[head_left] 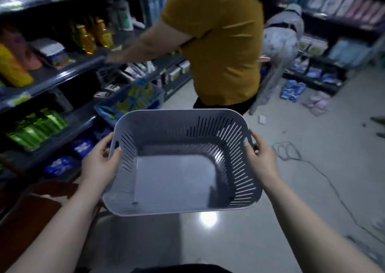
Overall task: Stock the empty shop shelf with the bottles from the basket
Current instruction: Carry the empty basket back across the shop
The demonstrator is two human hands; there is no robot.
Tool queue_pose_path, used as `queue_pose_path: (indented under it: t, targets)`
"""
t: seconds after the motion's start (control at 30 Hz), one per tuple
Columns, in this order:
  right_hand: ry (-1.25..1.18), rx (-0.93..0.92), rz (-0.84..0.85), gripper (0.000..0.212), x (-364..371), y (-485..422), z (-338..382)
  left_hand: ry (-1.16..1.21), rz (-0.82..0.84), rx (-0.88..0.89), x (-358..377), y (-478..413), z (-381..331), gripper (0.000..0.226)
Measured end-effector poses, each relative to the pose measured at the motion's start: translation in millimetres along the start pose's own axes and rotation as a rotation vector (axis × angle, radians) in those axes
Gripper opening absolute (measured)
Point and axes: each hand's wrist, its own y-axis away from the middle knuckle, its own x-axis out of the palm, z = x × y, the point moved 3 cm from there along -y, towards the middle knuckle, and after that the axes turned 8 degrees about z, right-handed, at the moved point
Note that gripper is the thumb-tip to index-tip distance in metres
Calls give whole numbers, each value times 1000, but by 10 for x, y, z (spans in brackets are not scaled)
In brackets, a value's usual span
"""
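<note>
Both hands are clamped on the basket (237,164), my left hand (100,162) at one short end and my right hand (261,158) at the other. Each thumb hooks over the rim and the fingers curl round the outside. I read that two-sided hold as a way to keep the tub level and steady out in front of the body, where it hangs over the floor (291,199) with nothing under it.

The basket is a grey moulded plastic tub, rectangular with rounded corners. Its walls flare up from a flat, smooth bottom and are cut with rows of narrow upright slots. It is empty: I see no bottle inside, so the unloading looks finished to me, or else a refill is due.

Amber-yellow bottles (103,32) stand upright on a dark metal shelf (68,72) to the left, too blurred for me to read labels or say whether they came from this basket. Lower down lie glossy green packs (37,128), which look like soft pouches. Directly ahead, another person in a mustard shirt (218,43) reaches toward that same shelving, standing between me and the far aisle.

The floor is polished and pale, throwing back a bright lamp spot just below the basket, and a thin cable (325,176) trails across it on the right.
</note>
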Motion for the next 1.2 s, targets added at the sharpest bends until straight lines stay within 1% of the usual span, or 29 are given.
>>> queue_pose_path:
  t: [0.3,0.47,0.7,0.83,0.97,1.1,1.2]
  targets:
    - [45,210,-265,39,-1263,228,-1016,-26,292,154,1518,-192,-930,49]
    - [84,304,-410,37,-1747,390,-1382,-17,464,247,2303,-353,-1379,49]
    - [63,464,-578,42,-2264,473,-1769,-59,711,378,3321,-592,-2145,51]
    - [-1,520,-642,45,-2504,479,-1916,-58,774,491,3838,-665,-2593,49]
    - [41,589,-720,46,-2764,522,-2035,-86,850,567,4373,-651,-3009,46]
    - [36,605,-812,48,-3081,557,-2200,-85,910,590,4945,-568,-3398,44]
    - [20,630,-848,47,-3383,528,-2421,-75,967,608,5451,-490,-3654,45]
